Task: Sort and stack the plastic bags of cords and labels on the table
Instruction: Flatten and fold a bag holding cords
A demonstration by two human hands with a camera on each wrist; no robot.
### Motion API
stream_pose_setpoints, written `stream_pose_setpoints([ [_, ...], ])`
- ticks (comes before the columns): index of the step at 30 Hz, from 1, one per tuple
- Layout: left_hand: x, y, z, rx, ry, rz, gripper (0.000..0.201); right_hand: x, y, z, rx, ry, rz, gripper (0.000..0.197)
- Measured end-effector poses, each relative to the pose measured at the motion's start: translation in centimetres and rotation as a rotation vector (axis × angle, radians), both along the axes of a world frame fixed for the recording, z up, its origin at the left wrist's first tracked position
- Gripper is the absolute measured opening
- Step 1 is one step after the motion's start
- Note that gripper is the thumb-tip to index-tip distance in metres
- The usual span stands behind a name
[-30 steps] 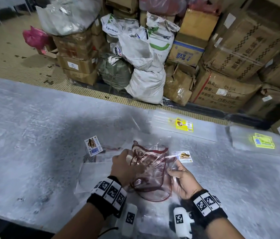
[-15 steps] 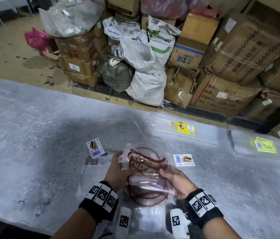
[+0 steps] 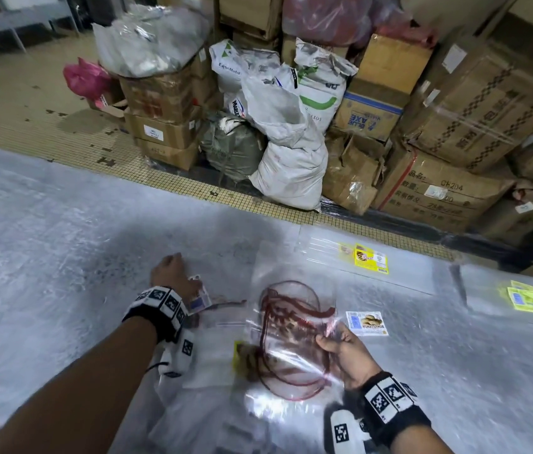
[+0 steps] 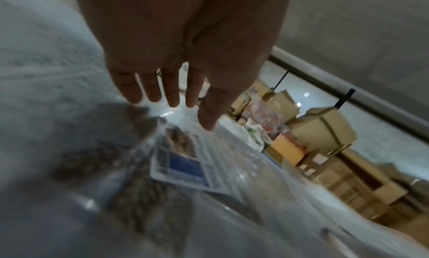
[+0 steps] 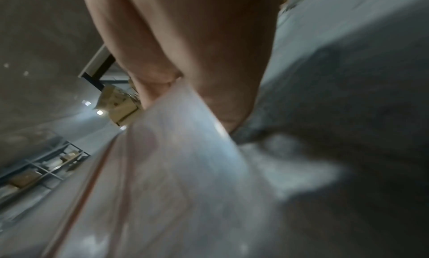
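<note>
The right hand (image 3: 345, 353) pinches the right edge of a clear bag (image 3: 291, 326) holding a red cord (image 3: 286, 317), lifted over other bags on the table (image 3: 45, 257). The left hand (image 3: 171, 276), fingers straight and spread, reaches out over a blue-and-white label (image 4: 183, 159) in another bag, holding nothing. A second label (image 3: 366, 322) lies just beyond the right hand.

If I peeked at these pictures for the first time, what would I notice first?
Probably the clear plastic bag with the coiled red cord in the middle of the table, pinched at its edge by the right hand. Next, the bright yellow label farther back on a flat bag. Behind the table rises a big heap of cardboard boxes and white sacks.
</note>
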State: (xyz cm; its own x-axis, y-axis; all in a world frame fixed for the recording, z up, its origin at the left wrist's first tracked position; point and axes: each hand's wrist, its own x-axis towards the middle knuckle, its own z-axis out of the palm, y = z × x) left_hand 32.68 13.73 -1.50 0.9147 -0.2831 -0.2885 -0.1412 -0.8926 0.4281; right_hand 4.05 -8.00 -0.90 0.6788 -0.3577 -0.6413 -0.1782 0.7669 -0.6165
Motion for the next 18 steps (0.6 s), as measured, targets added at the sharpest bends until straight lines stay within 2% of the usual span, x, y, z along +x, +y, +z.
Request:
stream_pose_setpoints([
  [2,0.6,-0.5,-0.3,0.131,0.021,-0.146,0.098,-0.3,-0.3,0.0,0.049,-0.018,0.047,0.034],
  [6,-0.8,-1.0,-0.9,0.205,0.028,-0.203,0.100,-0.6,-0.6,-0.3,0.004,0.008,0.036,0.027],
  [13,-3.2,0.2,0.9,0.137,0.036,-0.225,0.086,-1.0,-0.5,-2.3,-0.081,0.007,-0.007,0.030],
  [16,-4.3,0.6,1.1,0.114,0.095,-0.240,0.064,-1.0,-0.6,-2.3,-0.087,-0.012,0.018,0.033],
  [18,-4.7,0.7,1.1,0.063,0.077,-0.217,0.050,-1.0,-0.8,-2.6,-0.087,-0.014,0.021,0.038],
])
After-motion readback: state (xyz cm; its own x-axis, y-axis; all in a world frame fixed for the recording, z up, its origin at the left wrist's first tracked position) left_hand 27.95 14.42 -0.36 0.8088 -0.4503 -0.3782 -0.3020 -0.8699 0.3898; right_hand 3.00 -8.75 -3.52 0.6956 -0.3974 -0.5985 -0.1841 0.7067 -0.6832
